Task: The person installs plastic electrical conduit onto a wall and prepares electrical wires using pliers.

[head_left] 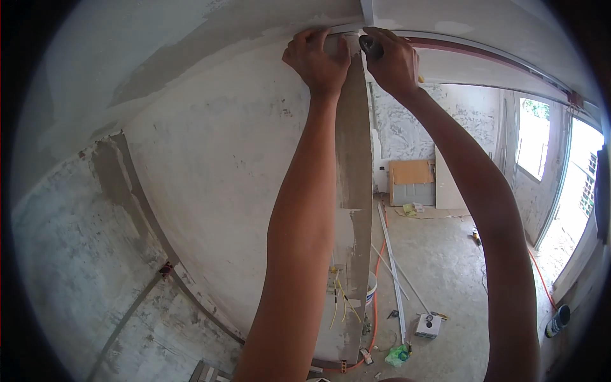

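Note:
Both my arms reach up to the top of the wall edge. My left hand (319,60) is raised at the ceiling corner, its fingers bent over a light metal strip (347,28). Just right of it, my right hand (393,58) is closed around a dark tool (370,46) whose rounded end faces the corner. A small yellow part shows beside that hand's wrist. The tool's other details are hidden by the fingers. A long metal channel (471,46) runs right from the corner along the ceiling.
Below are yellow wires (344,299) at the wall, a white bucket (371,286), long metal strips (393,274) on the floor, a white box (428,325), a green bag (397,355) and an orange hose (375,318). Boards (412,183) lean at the back; a can (558,321) stands right.

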`<state>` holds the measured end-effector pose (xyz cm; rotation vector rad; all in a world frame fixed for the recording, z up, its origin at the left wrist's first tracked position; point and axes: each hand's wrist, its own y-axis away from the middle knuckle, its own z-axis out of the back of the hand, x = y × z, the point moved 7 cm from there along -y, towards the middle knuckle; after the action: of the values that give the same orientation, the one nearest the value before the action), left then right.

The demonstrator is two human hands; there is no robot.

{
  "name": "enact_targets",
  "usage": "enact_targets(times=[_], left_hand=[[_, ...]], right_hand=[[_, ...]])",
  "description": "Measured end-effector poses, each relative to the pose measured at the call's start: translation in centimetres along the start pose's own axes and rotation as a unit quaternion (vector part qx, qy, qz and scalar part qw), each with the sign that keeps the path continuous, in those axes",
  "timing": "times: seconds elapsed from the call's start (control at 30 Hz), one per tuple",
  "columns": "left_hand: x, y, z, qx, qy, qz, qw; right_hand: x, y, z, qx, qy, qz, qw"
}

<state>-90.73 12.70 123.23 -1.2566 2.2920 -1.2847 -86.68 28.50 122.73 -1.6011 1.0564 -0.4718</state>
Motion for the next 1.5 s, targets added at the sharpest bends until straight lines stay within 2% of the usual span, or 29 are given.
enact_targets(times=[0.07, 0.27, 0.37, 0.47, 0.57, 0.67, 0.77, 0.87, 0.97, 1.07, 1.13, 1.23, 1.3, 1.4, 1.5], left_hand=[[0.0, -0.1, 0.1, -0.003, 0.005, 0.001, 1.0], [-0.1, -0.2, 0.2, -0.011, 0.009, -0.015, 1.0], [0.2, -0.1, 0.1, 0.005, 0.015, -0.004, 1.0], [0.0, -0.2, 0.3, 0.0, 0.028, -0.004, 1.0], [-0.2, -0.3, 0.4, 0.005, 0.035, -0.016, 0.999], [-0.4, -0.3, 0.4, 0.006, 0.024, -0.033, 0.999], [-1.2, -0.4, 0.5, -0.001, 0.036, -0.065, 0.997], [-3.2, -0.4, 0.5, 0.042, 0.022, -0.146, 0.988], [-4.2, -0.4, 0.7, 0.06, 0.037, -0.188, 0.98], [-5.0, -0.1, 1.0, 0.096, 0.065, -0.23, 0.966], [-5.7, 1.3, 2.2, 0.141, 0.095, -0.203, 0.964], [-9.7, 3.9, 7.2, 0.196, 0.128, -0.181, 0.955], [-12.0, 5.3, 10.1, 0.253, 0.117, -0.136, 0.951], [-14.8, 6.5, 13.8, 0.326, 0.088, -0.098, 0.936], [-16.1, 6.4, 15.4, 0.348, 0.067, -0.027, 0.935]], right_hand=[[0.1, 0.0, -0.1, -0.026, -0.019, -0.018, 0.999], [-0.2, -0.4, 0.1, -0.025, -0.107, -0.134, 0.985], [-1.3, -0.3, -0.6, 0.049, -0.066, -0.228, 0.97], [-1.3, -0.3, -0.2, 0.01, -0.142, -0.257, 0.956], [-2.4, -0.3, -0.7, -0.043, -0.16, -0.29, 0.943], [-3.2, -0.3, -1.4, -0.037, -0.194, -0.34, 0.919], [-2.6, -0.3, -0.1, -0.054, -0.177, -0.346, 0.92], [-2.5, -0.5, 1.4, -0.028, -0.21, -0.326, 0.921], [-2.7, -0.5, 2.7, -0.003, -0.206, -0.277, 0.938], [-1.9, -0.2, 4.6, 0.09, -0.169, -0.216, 0.958], [-1.8, 0.8, 5.6, 0.183, -0.117, -0.187, 0.958], [1.9, 2.4, 10.3, 0.218, -0.085, -0.094, 0.968], [3.6, 4.7, 12.6, 0.24, -0.073, 0.017, 0.968], [5.8, 7.5, 15.7, 0.263, -0.048, 0.054, 0.962], [7.8, 8.1, 17.0, 0.21, -0.026, 0.059, 0.976]])
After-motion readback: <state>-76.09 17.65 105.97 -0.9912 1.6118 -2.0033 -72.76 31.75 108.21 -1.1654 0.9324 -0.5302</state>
